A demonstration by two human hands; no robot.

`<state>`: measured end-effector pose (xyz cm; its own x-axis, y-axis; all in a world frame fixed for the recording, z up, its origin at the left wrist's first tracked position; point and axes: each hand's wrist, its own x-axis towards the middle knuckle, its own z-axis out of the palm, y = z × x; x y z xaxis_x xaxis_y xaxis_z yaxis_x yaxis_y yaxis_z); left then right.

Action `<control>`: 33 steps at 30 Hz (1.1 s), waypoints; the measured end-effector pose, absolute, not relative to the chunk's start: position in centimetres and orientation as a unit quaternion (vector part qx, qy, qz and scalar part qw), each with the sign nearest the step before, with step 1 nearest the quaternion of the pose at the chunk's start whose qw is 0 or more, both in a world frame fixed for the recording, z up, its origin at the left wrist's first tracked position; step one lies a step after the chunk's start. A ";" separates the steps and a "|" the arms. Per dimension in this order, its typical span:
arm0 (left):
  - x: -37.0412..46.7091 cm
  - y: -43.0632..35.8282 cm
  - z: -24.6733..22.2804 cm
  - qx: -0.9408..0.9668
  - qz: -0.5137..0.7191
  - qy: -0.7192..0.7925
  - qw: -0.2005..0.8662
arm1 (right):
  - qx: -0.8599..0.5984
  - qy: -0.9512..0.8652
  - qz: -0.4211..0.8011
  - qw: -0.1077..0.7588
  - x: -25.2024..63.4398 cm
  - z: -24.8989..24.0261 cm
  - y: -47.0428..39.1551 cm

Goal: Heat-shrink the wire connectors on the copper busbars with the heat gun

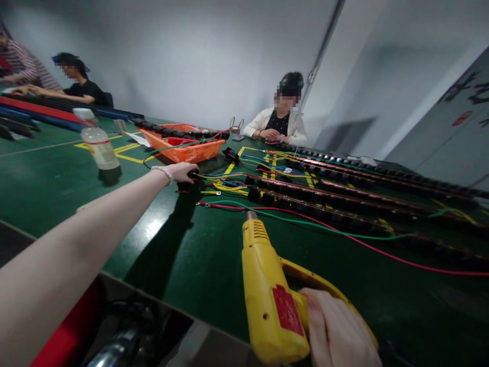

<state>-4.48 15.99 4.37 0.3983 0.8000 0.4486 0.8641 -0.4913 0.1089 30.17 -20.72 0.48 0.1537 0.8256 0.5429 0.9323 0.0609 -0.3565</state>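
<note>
My right hand point(338, 326) is wrapped round the handle of a yellow heat gun point(263, 285), whose metal nozzle points away from me toward the wires. Stretched forward, my left hand point(183, 172) closes on a black connector point(194, 175) at the end of a bundle of yellow, blue and green wires point(225, 178). My fingers partly cover that connector. The wires lead right into long dark bars with copper-coloured strips point(305, 199). Between the nozzle and the bars run a red wire point(344, 232) and a green wire point(298, 220), with ring terminals at their left ends.
An orange basket point(191, 153) with dark and red parts stands beyond my left hand. A plastic bottle point(100, 145) is on the green table point(160, 244) at left. Across the table sits a person point(282, 120); two more people are at far left. The table's near edge runs below my arms.
</note>
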 end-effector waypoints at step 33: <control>7.0 -0.8 2.4 -0.924 -0.236 -0.292 -0.070 | -0.668 -0.645 -0.150 0.339 35.6 0.1 -23.6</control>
